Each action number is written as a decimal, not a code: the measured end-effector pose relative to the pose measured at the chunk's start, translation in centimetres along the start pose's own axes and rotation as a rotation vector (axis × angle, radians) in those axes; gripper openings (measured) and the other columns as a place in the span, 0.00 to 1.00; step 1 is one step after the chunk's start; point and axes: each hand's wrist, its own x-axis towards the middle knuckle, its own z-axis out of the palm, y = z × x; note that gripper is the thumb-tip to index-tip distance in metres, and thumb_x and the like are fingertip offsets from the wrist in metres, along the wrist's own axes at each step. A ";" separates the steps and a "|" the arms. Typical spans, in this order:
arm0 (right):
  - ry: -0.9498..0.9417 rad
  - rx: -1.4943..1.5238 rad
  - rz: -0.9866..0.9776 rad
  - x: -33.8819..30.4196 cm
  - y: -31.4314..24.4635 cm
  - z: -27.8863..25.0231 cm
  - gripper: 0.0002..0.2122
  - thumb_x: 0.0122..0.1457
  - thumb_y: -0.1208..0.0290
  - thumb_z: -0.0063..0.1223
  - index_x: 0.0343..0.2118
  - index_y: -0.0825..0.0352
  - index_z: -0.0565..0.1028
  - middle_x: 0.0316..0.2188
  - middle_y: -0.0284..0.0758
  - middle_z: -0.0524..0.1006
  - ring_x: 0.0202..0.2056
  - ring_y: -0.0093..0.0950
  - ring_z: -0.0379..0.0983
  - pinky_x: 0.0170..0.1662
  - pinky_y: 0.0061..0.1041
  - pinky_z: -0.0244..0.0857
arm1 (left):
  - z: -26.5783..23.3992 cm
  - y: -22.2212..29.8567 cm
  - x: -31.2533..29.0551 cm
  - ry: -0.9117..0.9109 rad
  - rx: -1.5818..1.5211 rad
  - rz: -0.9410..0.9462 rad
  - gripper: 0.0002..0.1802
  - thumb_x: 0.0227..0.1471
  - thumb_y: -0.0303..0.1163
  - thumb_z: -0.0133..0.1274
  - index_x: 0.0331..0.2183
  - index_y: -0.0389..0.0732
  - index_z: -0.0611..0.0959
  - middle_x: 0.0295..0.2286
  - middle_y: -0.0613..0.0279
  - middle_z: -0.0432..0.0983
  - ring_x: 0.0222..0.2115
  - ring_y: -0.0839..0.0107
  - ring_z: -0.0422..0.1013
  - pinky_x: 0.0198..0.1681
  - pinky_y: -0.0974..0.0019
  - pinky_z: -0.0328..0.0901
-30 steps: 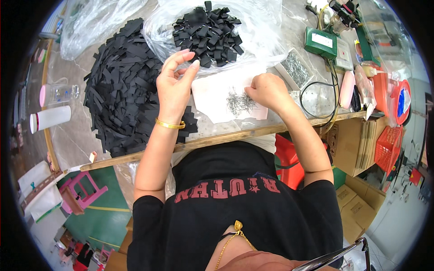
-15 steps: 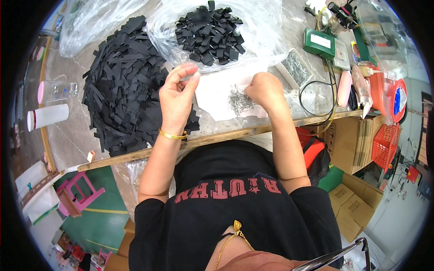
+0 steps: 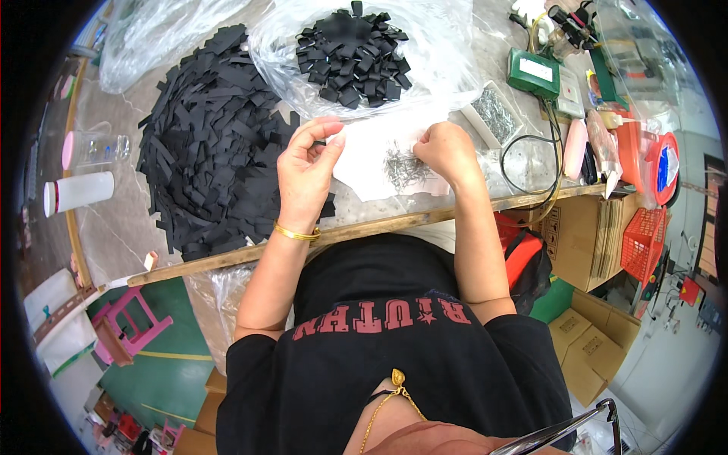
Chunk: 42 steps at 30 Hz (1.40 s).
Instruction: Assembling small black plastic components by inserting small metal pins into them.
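Note:
My left hand (image 3: pixel 307 171), with a gold bangle at the wrist, is raised between the black pile and the white paper (image 3: pixel 360 163). Its fingers are curled with the thumb close to them; whatever they hold is hidden. A black strip (image 3: pixel 294 120) shows beside its knuckles, and I cannot tell if the hand grips it. My right hand (image 3: pixel 449 152) is closed in a pinch at the edge of a small heap of thin metal pins (image 3: pixel 406 167) on the paper. What sits between its fingertips is too small to make out.
A big pile of black fabric strips (image 3: pixel 212 144) covers the left of the table. Folded black loops (image 3: pixel 353 61) lie on clear plastic (image 3: pixel 440 68) behind the paper. An open box of pins (image 3: pixel 494 117), a green device (image 3: pixel 534 72) and cables stand right. A wooden edge (image 3: pixel 364 230) runs in front.
My left hand has moved slightly to the right, nearer the paper, and its thumb and fingers are a little closer together. My right hand stays at the pins with hardly any shift.

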 end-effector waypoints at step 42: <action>0.105 0.206 -0.295 0.3 0.6 0.0 0.09 0.45 0.68 0.53 0.21 0.69 0.76 0.18 0.42 0.74 0.23 0.33 0.72 0.28 0.30 0.64 | 2.1 -2.0 2.0 -0.061 0.115 -0.242 0.09 0.43 0.27 0.56 0.29 0.31 0.80 0.24 0.63 0.76 0.24 0.82 0.69 0.27 0.80 0.63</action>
